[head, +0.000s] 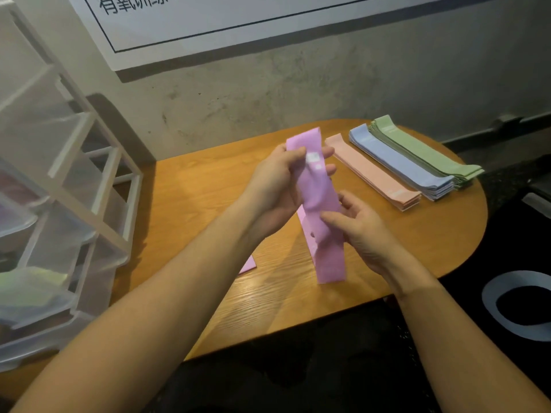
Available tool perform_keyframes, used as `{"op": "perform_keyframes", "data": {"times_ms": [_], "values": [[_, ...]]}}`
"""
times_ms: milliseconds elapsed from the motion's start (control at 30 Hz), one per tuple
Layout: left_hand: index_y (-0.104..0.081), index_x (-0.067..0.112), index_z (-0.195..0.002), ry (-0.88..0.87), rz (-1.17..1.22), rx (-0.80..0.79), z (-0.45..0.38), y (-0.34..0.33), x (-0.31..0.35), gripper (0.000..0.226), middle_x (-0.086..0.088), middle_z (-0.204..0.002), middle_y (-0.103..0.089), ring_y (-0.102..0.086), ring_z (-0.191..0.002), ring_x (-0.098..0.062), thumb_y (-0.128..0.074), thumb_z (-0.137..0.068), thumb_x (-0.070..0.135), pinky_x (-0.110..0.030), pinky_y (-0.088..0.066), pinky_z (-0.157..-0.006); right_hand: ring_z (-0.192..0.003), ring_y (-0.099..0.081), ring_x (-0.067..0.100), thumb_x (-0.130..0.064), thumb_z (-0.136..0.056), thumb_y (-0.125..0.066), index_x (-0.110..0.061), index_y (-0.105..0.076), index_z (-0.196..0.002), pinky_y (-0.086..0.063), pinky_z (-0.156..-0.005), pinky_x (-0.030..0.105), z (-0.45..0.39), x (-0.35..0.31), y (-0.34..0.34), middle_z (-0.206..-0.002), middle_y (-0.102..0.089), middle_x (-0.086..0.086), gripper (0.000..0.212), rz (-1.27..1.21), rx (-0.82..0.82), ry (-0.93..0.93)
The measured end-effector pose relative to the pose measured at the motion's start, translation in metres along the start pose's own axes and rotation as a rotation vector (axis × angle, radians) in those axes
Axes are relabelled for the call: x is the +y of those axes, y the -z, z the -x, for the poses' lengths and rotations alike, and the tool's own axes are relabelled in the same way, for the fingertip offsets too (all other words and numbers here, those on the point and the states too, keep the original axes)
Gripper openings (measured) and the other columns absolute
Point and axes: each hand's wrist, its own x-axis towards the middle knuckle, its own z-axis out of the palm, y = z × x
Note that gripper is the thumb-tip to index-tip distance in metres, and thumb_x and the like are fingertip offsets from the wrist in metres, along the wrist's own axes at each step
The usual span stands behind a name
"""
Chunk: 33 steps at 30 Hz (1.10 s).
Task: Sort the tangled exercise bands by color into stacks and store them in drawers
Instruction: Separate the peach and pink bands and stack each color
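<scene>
A long pink exercise band (322, 204) is held up above the wooden table (208, 186). My left hand (277, 186) grips its upper part, thumb on the front near a white label. My right hand (357, 228) pinches its middle from the right side. The band's lower end hangs down to the table top. Another pink band's corner (248, 266) shows on the table beside my left forearm. Three sorted stacks lie at the far right of the table: peach (372, 174), blue (399, 162) and green (423, 150).
A white translucent drawer unit (59, 204) stands at the left edge of the table, with coloured bands dimly visible inside its lower drawers. A concrete wall with a white poster (238, 22) is behind. A dark floor with a white ring mark (492, 299) lies to the right.
</scene>
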Motion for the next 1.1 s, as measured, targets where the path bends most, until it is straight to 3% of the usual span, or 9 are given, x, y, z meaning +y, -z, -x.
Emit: {"op": "perform_keyframes", "data": {"times_ms": [133, 267, 433, 533, 667, 833, 900, 1000, 1100], "values": [[-0.064, 0.002, -0.107, 0.059, 0.011, 0.08, -0.019, -0.003, 0.002, 0.031, -0.001, -0.084, -0.075, -0.066, -0.076, -0.014, -0.038, -0.107, 0.018, -0.027, -0.056, -0.074, -0.061, -0.065, 0.018, -0.023, -0.1, -0.059, -0.017, -0.064, -0.098, -0.053, -0.058, 0.03, -0.002, 0.004, 0.004, -0.074, -0.069, 0.005, 0.008, 0.08, 0.1, -0.002], [-0.061, 0.004, -0.125, 0.053, 0.05, 0.116, -0.037, -0.006, -0.002, 0.039, -0.002, -0.101, -0.073, -0.072, -0.08, -0.01, -0.033, -0.11, 0.028, -0.024, -0.058, -0.068, -0.069, -0.062, 0.001, -0.028, -0.099, -0.06, -0.013, -0.066, -0.095, -0.048, -0.059, 0.016, -0.003, 0.01, 0.013, -0.076, -0.069, -0.012, 0.017, 0.181, 0.171, 0.026], [-0.065, 0.004, -0.12, 0.031, 0.091, 0.182, -0.066, 0.004, 0.002, 0.036, -0.007, -0.103, -0.072, -0.071, -0.086, -0.013, -0.037, -0.108, 0.024, -0.027, -0.058, -0.063, -0.081, -0.07, 0.005, -0.011, -0.099, -0.058, -0.02, -0.066, -0.105, -0.053, -0.062, 0.016, 0.001, 0.022, 0.029, -0.086, -0.074, -0.015, 0.014, 0.239, 0.088, -0.088], [-0.06, 0.003, -0.127, 0.026, 0.134, 0.255, -0.082, 0.01, 0.001, 0.032, -0.012, -0.101, -0.072, -0.07, -0.083, -0.016, -0.043, -0.108, 0.022, -0.029, -0.058, -0.059, -0.091, -0.073, 0.014, -0.008, -0.099, -0.056, -0.019, -0.067, -0.11, -0.058, -0.066, 0.024, 0.001, 0.026, 0.033, -0.098, -0.076, -0.005, 0.019, 0.226, 0.085, -0.139], [-0.064, 0.015, -0.106, -0.035, 0.02, 0.334, -0.101, 0.021, -0.004, 0.014, 0.001, -0.073, -0.072, -0.068, -0.069, -0.015, -0.051, -0.106, 0.02, -0.03, -0.059, -0.064, -0.101, -0.07, 0.018, -0.026, -0.102, -0.055, -0.021, -0.068, -0.115, -0.058, -0.086, 0.04, -0.002, 0.033, 0.038, -0.105, -0.074, -0.004, 0.019, 0.307, 0.148, -0.158], [-0.064, 0.021, -0.107, -0.054, -0.262, 0.426, -0.125, 0.048, -0.015, 0.009, -0.001, -0.087, -0.07, -0.066, -0.075, -0.015, -0.058, -0.1, 0.018, -0.032, -0.059, -0.071, -0.068, -0.057, 0.014, -0.022, -0.102, -0.045, -0.031, -0.049, -0.11, -0.05, -0.066, 0.042, -0.002, 0.036, 0.045, -0.085, -0.063, 0.011, 0.013, 0.477, 0.202, -0.17], [-0.061, 0.019, -0.112, -0.053, -0.328, 0.439, -0.132, 0.056, -0.02, 0.013, -0.004, -0.093, -0.067, -0.065, -0.079, -0.017, -0.059, -0.099, 0.019, -0.033, -0.058, -0.074, -0.057, -0.051, 0.013, -0.016, -0.095, -0.051, -0.038, -0.042, -0.106, -0.042, -0.056, 0.037, -0.001, 0.039, 0.047, -0.071, -0.056, 0.007, 0.026, 0.435, 0.243, -0.139], [-0.062, 0.018, -0.114, -0.057, -0.427, 0.44, -0.142, 0.065, -0.026, 0.017, -0.005, -0.095, -0.067, -0.064, -0.081, -0.017, -0.061, -0.098, 0.023, -0.025, -0.055, -0.059, -0.062, -0.05, 0.022, -0.017, -0.08, -0.064, -0.042, -0.057, -0.091, -0.041, -0.057, 0.036, -0.003, 0.044, 0.053, -0.072, -0.055, 0.007, 0.028, 0.322, 0.253, -0.15], [-0.063, 0.019, -0.11, -0.042, -0.447, 0.434, -0.151, 0.074, -0.028, 0.013, -0.002, -0.093, -0.071, -0.067, -0.079, -0.015, -0.064, -0.098, 0.023, -0.024, -0.054, -0.057, -0.073, -0.066, 0.016, -0.011, -0.086, -0.075, -0.028, -0.076, -0.083, -0.053, -0.064, 0.027, -0.005, 0.045, 0.059, -0.084, -0.074, -0.004, 0.018, 0.313, 0.148, -0.248]]}}
